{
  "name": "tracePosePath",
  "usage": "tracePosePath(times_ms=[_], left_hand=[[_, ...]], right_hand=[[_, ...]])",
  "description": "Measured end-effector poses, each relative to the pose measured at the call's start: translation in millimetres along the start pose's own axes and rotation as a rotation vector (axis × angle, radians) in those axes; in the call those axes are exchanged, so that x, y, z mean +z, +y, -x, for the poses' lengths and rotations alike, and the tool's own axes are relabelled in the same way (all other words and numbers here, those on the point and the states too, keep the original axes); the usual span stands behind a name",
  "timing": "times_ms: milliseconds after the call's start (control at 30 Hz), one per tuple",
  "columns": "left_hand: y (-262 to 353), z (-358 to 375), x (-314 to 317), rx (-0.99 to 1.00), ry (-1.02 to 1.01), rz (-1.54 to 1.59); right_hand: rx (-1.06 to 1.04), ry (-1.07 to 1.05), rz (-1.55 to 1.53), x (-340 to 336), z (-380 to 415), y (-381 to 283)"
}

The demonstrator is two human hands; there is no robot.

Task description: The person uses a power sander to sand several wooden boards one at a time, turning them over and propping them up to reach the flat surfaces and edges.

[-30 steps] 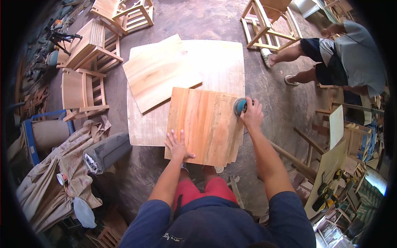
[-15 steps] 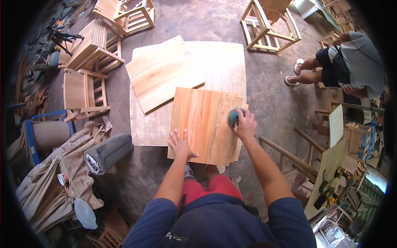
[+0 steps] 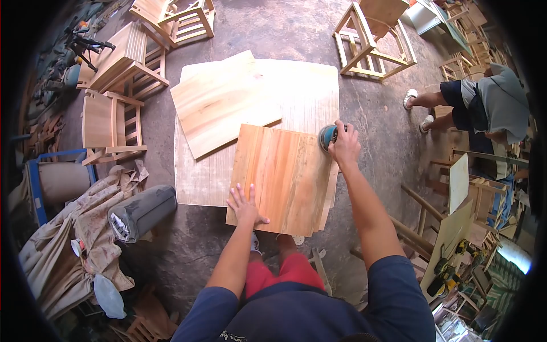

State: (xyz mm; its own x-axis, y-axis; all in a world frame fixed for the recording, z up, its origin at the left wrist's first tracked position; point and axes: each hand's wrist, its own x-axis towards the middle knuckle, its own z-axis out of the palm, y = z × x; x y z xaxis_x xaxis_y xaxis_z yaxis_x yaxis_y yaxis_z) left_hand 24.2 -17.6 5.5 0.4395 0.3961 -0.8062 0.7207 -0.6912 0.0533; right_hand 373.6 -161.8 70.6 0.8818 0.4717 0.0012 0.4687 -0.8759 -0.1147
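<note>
My right hand [image 3: 345, 143] is wrapped round a teal orbital sander [image 3: 327, 137], which sits at the far right corner of the upper wooden panel [image 3: 276, 176]. Spread flat on the near left part of that panel is my left hand [image 3: 245, 207]. More boards show beneath the panel along its right edge. A second, paler panel [image 3: 219, 105] lies askew beyond it. Both rest on a large light wooden tabletop [image 3: 307, 85] with rounded corners.
Wooden chairs [image 3: 114, 119] stand at the left, and another chair [image 3: 373, 43] is at the back right. A rolled grey bundle [image 3: 142, 214] lies near the crumpled cloth [image 3: 74, 239]. At right, a person [image 3: 484, 105] bends over; yellow-black power drills [image 3: 444, 276] rest on a board.
The sander and my right hand have moved away from me to the panel's far right corner. My left hand stays flat on the panel. The person at right has shifted their feet.
</note>
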Motion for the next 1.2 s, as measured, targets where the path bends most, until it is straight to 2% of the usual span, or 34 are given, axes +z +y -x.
tracePosePath(times_ms=[133,467,767,1033,1200], left_hand=[[-5,1,9,0.015,0.030,0.013],[-6,4,9,0.022,0.011,-0.012],[-11,5,15,0.027,0.044,0.051],[-6,13,12,-0.002,0.021,0.012],[-3,12,8,-0.023,-0.008,0.014]], right_hand=[[0.015,-0.042,-0.010,0,41,-2],[0.117,-0.023,-0.026,-4,214,-14],[0.150,-0.033,-0.033,-9,350,-49],[0.109,-0.043,-0.038,-5,410,-52],[0.117,0.000,-0.034,-2,392,-47]])
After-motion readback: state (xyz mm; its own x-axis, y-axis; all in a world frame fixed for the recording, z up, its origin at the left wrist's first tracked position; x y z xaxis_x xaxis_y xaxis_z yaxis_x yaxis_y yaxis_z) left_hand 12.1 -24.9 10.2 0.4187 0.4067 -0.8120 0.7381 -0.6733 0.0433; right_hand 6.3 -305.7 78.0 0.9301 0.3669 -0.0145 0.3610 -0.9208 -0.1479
